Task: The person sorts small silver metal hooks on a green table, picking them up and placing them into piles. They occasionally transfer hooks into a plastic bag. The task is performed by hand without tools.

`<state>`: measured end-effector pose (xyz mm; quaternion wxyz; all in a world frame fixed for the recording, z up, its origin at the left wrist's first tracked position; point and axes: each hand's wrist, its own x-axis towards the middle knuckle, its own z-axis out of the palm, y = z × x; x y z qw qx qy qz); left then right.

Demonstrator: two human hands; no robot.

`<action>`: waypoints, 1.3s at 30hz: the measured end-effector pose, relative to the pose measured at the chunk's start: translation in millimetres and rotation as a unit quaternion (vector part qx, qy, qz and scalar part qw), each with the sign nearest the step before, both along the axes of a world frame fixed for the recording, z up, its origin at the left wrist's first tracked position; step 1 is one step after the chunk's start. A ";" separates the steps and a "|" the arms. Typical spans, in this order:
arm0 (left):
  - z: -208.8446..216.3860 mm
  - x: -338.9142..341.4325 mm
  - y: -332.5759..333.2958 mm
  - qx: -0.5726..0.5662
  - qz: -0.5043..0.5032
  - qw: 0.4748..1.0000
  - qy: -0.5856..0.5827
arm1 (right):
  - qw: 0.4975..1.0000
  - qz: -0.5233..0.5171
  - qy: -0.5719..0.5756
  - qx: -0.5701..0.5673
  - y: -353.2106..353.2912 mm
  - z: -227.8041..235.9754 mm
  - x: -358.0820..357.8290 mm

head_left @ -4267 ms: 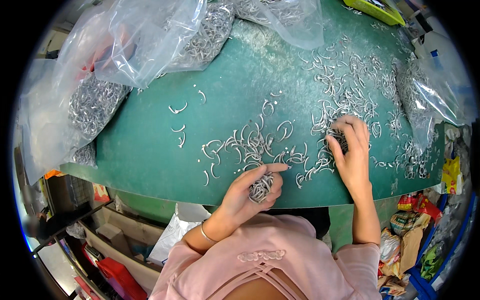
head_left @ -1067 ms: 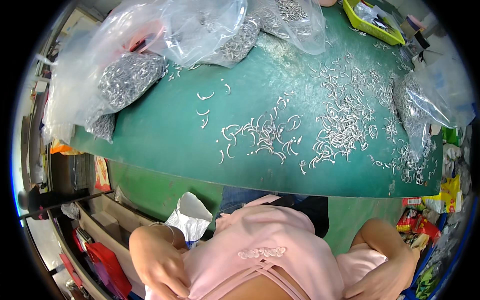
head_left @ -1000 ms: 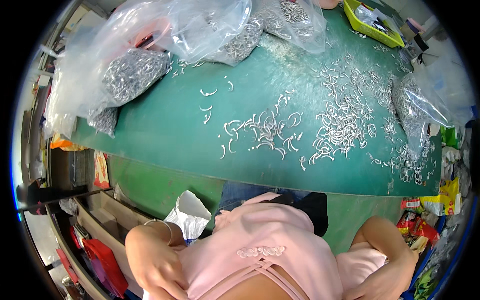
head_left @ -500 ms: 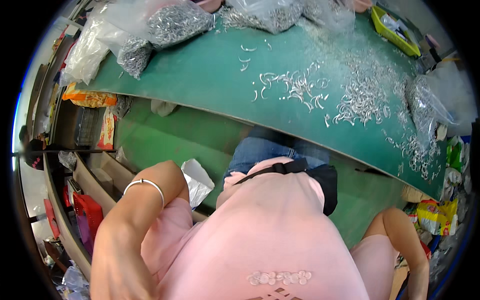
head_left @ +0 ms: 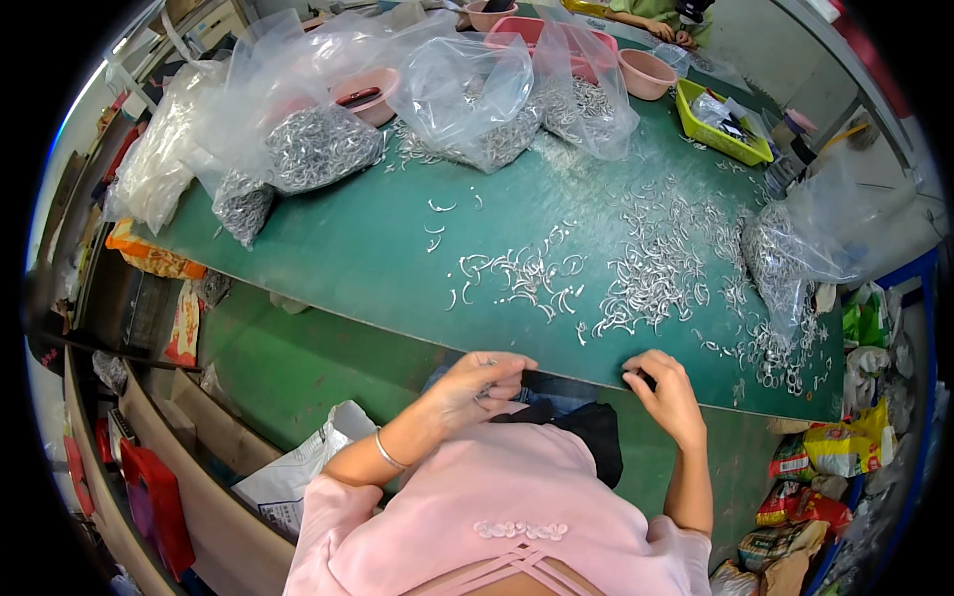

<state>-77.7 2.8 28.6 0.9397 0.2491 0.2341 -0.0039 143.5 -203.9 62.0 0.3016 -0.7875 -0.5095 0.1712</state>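
My left hand (head_left: 489, 380) is at the near edge of the green table (head_left: 338, 268), fingers bent together. Something small and greyish shows at its palm, too small to name. To its right, my right hand (head_left: 668, 394) rests by the same edge with curled fingers; a small dark thing shows between thumb and fingers, its kind unclear. Beyond the hands lies a loose group of small curved silvery metal pieces (head_left: 527, 276). A larger, denser heap of the same pieces (head_left: 651, 283) spreads to the right of it.
Clear plastic bags of metal pieces (head_left: 318, 149) line the table's far side, with a pink basin (head_left: 646, 74) and a yellow-green basket (head_left: 720, 134) behind. Another filled bag (head_left: 780, 248) stands at the right. A person (head_left: 661, 22) sits across. Cardboard boxes (head_left: 214, 467) stand at lower left.
Both hands have come up from the lower edge of the picture to the table's near edge. The view has tilted up, bringing the far side of the table and the other person into sight.
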 end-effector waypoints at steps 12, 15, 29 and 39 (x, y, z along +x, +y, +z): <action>-6.7 46.5 5.4 -0.121 0.021 0.992 0.041 | 0.983 -0.074 -0.138 0.099 87.7 -34.1 6.1; -9.8 45.6 7.3 -0.127 0.020 0.991 0.043 | 0.985 -0.058 -0.134 0.096 97.1 -35.0 6.1; 23.0 58.8 17.9 -0.161 0.072 0.971 0.158 | 0.992 0.022 0.078 0.101 101.0 -13.9 -11.9; -22.3 33.0 21.6 -0.287 0.011 0.958 0.022 | 0.993 0.002 -0.110 0.048 122.7 -22.2 -19.8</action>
